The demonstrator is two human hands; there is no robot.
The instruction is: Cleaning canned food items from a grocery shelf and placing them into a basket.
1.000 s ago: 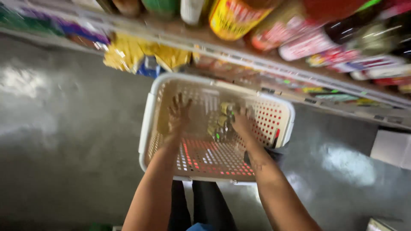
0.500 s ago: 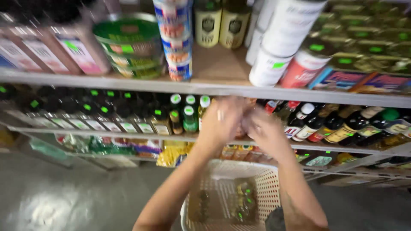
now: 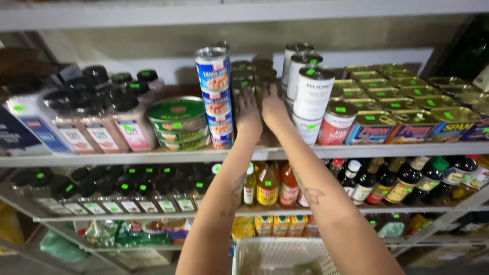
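Left hand (image 3: 248,113): raised to the upper metal shelf (image 3: 356,149), fingers (image 3: 245,94) spread flat against the stacked dark olive-lidded tins (image 3: 252,76); not clenched, and whether they grip a tin cannot be told.
Right hand (image 3: 272,107): just beside the left, fingers (image 3: 270,91) extended onto the same tins; grasp likewise unclear.
Dark tins: directly ahead of and touching both sets of fingers, at mid-shelf.
Column of blue-labelled sausage cans (image 3: 216,97): just left of the left fingers.
Round green-lidded flat tins (image 3: 178,122): further left.
White cylindrical cans (image 3: 311,91): just right of the right fingers.
White perforated plastic basket (image 3: 280,256): well below the fingers, between the forearms.
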